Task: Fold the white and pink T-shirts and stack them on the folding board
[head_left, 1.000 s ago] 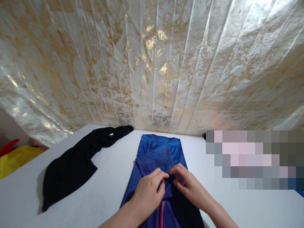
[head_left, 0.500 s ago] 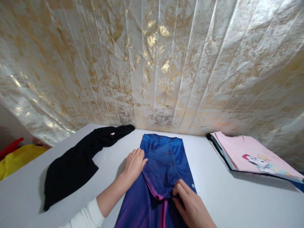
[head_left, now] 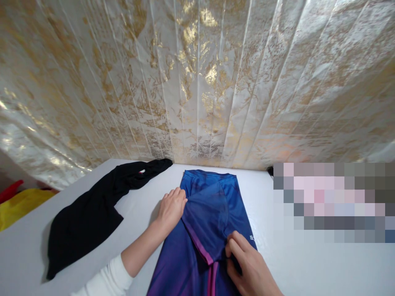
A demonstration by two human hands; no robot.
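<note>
A blue-to-purple sports shirt (head_left: pixel 175 263) lies lengthwise on the white table, with its upper end toward the wall. Its sleeve (head_left: pixel 206 218), trimmed in pink, is laid across the body. My left hand (head_left: pixel 172 205) is at the shirt's left edge, beside the sleeve's fold, with its fingers bent down on the fabric; their tips are partly hidden. My right hand (head_left: pixel 248 263) pinches cloth at the sleeve's lower right corner, thumb and forefinger together. Small white lettering shows on the shirt's right side.
To the left, a black garment (head_left: pixel 86 222) stretches over the table (head_left: pixel 138 213). Yellow cloth (head_left: pixel 24 205) and something red (head_left: pixel 11 191) lie beyond the left edge. A pixelated pinkish patch (head_left: pixel 314 185) covers the right side. A gold-and-silver patterned sheet (head_left: pixel 197 102) rises behind.
The sleeve looks smoother and its pink hem straighter. Both hands keep nearly the same places on the shirt. The view has shifted slightly, and the folded clothes at right are now pixelated.
</note>
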